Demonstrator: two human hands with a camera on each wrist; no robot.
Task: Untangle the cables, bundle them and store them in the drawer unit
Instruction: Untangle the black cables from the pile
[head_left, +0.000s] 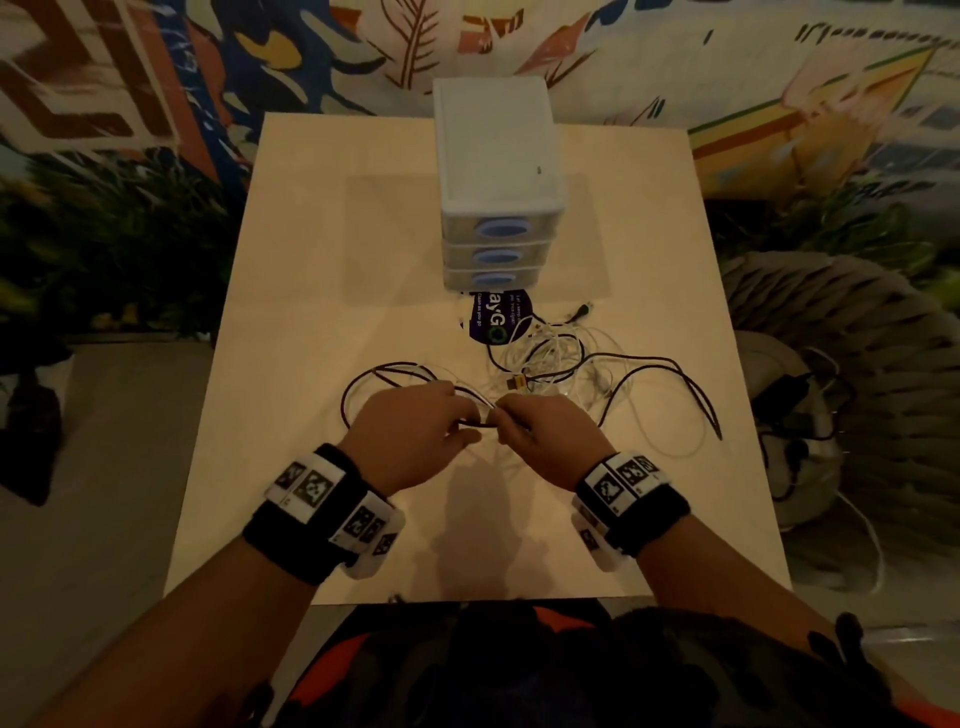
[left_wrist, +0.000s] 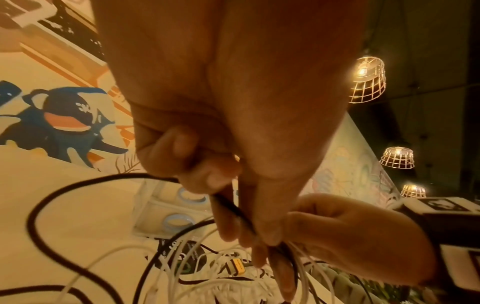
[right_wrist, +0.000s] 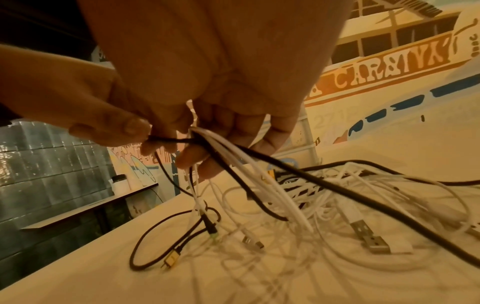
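A tangle of white cables (head_left: 556, 358) and a black cable (head_left: 670, 374) lies on the table just right of centre. My left hand (head_left: 415, 431) pinches the black cable (left_wrist: 233, 209), whose loop (head_left: 363, 384) runs out to the left. Touching it, my right hand (head_left: 540, 431) grips a bunch of white and black strands (right_wrist: 228, 152). A yellow-tipped plug (head_left: 518, 383) lies just beyond my hands. The white three-drawer unit (head_left: 498, 171) stands at the back of the table, all drawers shut, with blue oval handles (head_left: 496, 227).
A dark round sticker (head_left: 493, 317) lies in front of the drawer unit. The pale table (head_left: 311, 312) has bare room on its left half. A USB plug (right_wrist: 369, 236) rests among the white cables. A woven pouf (head_left: 831, 353) sits to the right of the table.
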